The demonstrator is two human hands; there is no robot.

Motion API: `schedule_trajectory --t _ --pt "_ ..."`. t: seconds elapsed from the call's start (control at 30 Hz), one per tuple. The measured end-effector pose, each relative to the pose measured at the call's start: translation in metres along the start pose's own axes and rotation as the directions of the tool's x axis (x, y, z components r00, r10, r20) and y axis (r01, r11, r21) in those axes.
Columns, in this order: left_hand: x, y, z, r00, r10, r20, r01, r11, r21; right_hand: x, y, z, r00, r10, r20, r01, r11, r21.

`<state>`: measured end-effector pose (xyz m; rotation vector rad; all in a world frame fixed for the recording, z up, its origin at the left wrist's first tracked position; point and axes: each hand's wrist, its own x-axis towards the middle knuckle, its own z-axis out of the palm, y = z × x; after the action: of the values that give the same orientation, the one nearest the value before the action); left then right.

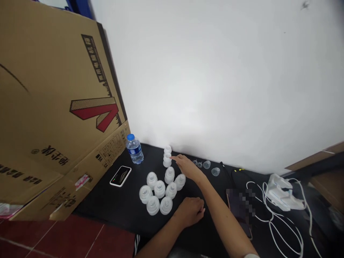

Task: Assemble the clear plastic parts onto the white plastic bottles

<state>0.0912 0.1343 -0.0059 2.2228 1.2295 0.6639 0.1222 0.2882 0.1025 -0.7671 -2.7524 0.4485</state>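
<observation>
My right hand (185, 166) reaches across the black table with its index finger stretched out. The fingertip is at the right rim of a white plastic ring (167, 160) in a small group near the wall, and no grip around it shows. My left hand (190, 211) rests on the table, fingers loosely curled, with nothing visible in them. To its left stand several white ring-shaped caps with clear domed tops (159, 189), close together. Small clear plastic domes (215, 171) lie right of my right hand, towards the wall.
A water bottle (134, 149) and a white-edged phone-like device (120, 176) are at the left, beside a large cardboard box (53, 107). At the right lie a dark phone (239, 211), white cables (282, 225) and a white plastic bag (285, 193). A white wall (215, 79) borders the table (115, 211).
</observation>
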Motion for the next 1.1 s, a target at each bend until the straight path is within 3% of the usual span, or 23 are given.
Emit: schedule_trajectory --t 0.1,0.17,0.27,0.33,0.53,0.67,0.77,0.83,0.93,1.0,1.1 --pt "0.0 0.0 0.002 1.0 -0.001 -0.007 0.001 1.0 -0.005 0.0 0.0 0.0 0.997 0.042 -0.067 -0.04 0.998 0.042" --pt "0.0 0.0 0.002 1.0 -0.003 -0.021 0.002 1.0 -0.003 -0.003 0.004 0.0 0.986 0.139 -0.087 -0.138 0.99 0.019" --pt "0.0 0.0 0.002 0.999 0.007 -0.043 -0.007 1.0 0.005 -0.012 0.015 0.001 0.945 0.325 -0.032 -0.327 0.942 -0.07" --pt "0.0 0.0 0.003 0.999 0.02 -0.048 -0.019 1.0 0.012 -0.02 0.023 0.004 0.925 0.38 0.009 -0.378 0.92 -0.103" --pt "-0.001 -0.001 0.004 0.993 0.046 -0.109 -0.044 0.999 0.017 -0.044 0.027 0.023 0.925 0.377 0.048 -0.371 0.923 -0.1" --pt "-0.004 0.0 0.003 0.957 0.017 -0.29 -0.017 1.0 0.002 -0.07 0.022 0.03 0.931 0.365 0.02 -0.363 0.929 -0.066" --pt "-0.005 0.003 0.0 0.925 0.008 -0.381 0.002 1.0 0.025 -0.095 0.026 0.03 0.934 0.351 -0.073 -0.351 0.936 0.0" --pt "-0.004 0.005 -0.003 0.911 0.004 -0.412 0.018 0.999 0.05 -0.106 0.033 0.03 0.897 0.398 -0.194 -0.393 0.917 0.069" --pt "-0.002 0.007 -0.005 0.892 -0.019 -0.452 0.047 0.998 0.05 -0.112 0.048 0.031 0.771 0.519 -0.369 -0.498 0.853 0.158" --pt "0.0 0.005 -0.003 0.887 -0.02 -0.461 0.048 0.998 0.048 -0.109 0.058 0.033 0.702 0.59 -0.399 -0.565 0.803 0.193" --pt "0.002 0.0 0.003 0.888 -0.013 -0.46 0.057 0.995 0.083 -0.098 0.07 0.036 0.646 0.662 -0.38 -0.622 0.745 0.241"
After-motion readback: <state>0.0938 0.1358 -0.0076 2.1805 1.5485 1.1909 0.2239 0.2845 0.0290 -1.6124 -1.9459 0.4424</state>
